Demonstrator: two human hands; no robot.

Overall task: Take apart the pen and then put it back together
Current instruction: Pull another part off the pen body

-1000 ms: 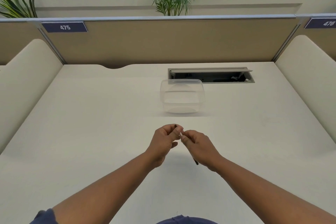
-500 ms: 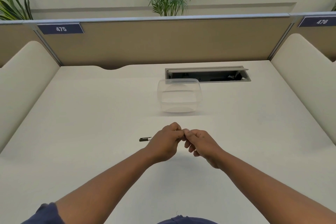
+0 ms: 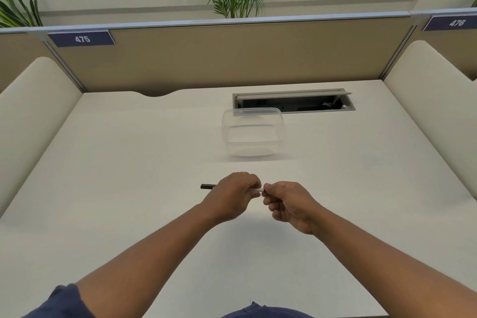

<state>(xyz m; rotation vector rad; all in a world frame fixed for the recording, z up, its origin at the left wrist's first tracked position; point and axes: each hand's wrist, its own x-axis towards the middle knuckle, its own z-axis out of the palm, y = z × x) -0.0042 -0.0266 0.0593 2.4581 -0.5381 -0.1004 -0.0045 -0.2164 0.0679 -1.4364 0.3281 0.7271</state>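
I hold a pen (image 3: 207, 186) level above the desk, near its front middle. Its black end sticks out to the left of my left hand (image 3: 232, 195), which is closed around the barrel. A short white stretch of the pen shows in the gap between my hands. My right hand (image 3: 290, 205) is closed on the pen's right end, which its fingers hide. The middle of the pen is hidden inside my left fist.
A clear plastic container (image 3: 253, 134) stands beyond my hands at the desk's middle. Behind it a cable hatch (image 3: 294, 102) lies open in the white desk (image 3: 116, 175). Tan partitions and cream side panels wall the desk on three sides.
The pen turned from a slant to level, its black end now poking out left of my left hand. My hands, touching half a second ago, have drawn slightly apart, baring a white stretch.
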